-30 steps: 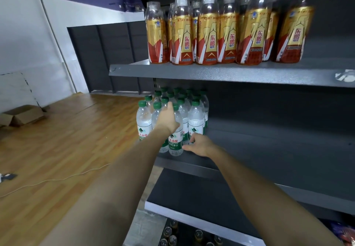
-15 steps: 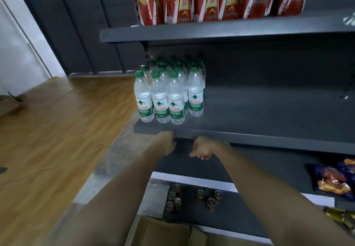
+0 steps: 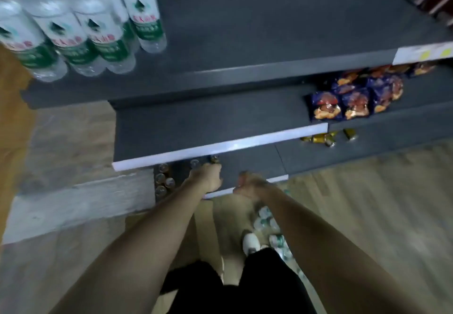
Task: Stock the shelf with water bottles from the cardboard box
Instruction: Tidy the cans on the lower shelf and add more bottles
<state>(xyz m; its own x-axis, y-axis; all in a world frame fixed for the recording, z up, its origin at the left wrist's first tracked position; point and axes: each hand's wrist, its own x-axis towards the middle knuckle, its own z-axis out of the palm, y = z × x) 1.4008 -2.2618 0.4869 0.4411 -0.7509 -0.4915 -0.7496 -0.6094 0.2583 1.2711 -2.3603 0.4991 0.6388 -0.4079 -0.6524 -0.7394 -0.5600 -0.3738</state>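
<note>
Several clear water bottles with green labels (image 3: 103,41) stand in a block at the left end of the dark middle shelf (image 3: 245,73). Far below them, both my arms reach down. My left hand (image 3: 207,177) and my right hand (image 3: 248,185) hang side by side over the front edge of the bottom shelf, fingers loosely curled, holding nothing. Under my right forearm, more water bottles (image 3: 268,225) lie in the cardboard box (image 3: 220,218) on the floor. The picture is motion-blurred.
Snack bags (image 3: 353,97) lie on the lower shelf at the right. Small cans (image 3: 164,181) stand on the bottom shelf beside my left hand. My white shoe (image 3: 250,242) is by the box. Wood floor lies to the right and left.
My hands let go of the bottles on the middle shelf and dropped to the bottom shelf's front edge. The view tilted down, and the box with bottles came into sight.
</note>
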